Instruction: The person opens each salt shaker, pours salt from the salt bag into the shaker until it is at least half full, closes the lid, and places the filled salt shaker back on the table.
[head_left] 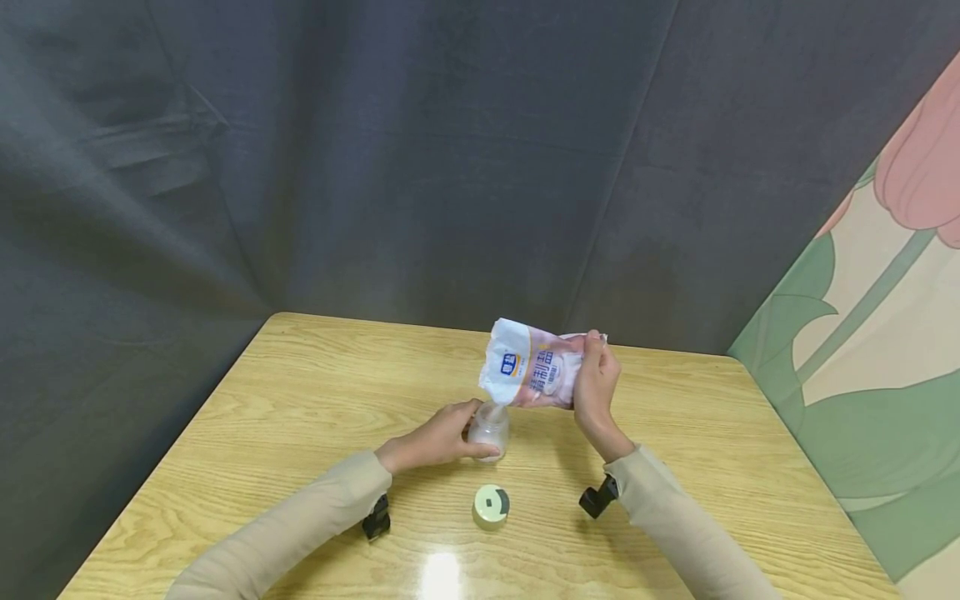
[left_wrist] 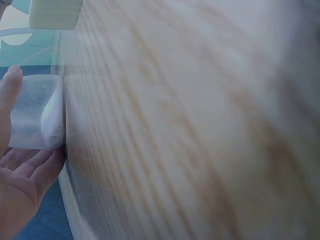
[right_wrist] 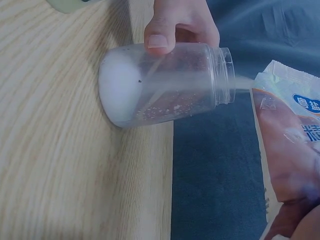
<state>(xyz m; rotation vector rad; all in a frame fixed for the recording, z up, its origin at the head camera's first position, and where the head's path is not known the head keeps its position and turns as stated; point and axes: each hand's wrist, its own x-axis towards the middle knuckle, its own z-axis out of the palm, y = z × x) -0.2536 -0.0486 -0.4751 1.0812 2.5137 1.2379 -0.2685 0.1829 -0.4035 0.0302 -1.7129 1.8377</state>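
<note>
A clear jar stands upright on the table, its mouth facing up. My left hand holds it from the left, with the thumb on the near side and fingers round the far side. Above and to the right, my right hand grips the back end of a pink and white bag of salt. The bag tilts down to the left, its torn corner over the jar's mouth. From it a thin stream of salt runs into the jar, seen in the right wrist view, where white salt lies at the bottom.
A round pale green lid with a dark patch lies on the wooden table, nearer than the jar. Dark cloth hangs behind the table. A flowered panel stands at the right.
</note>
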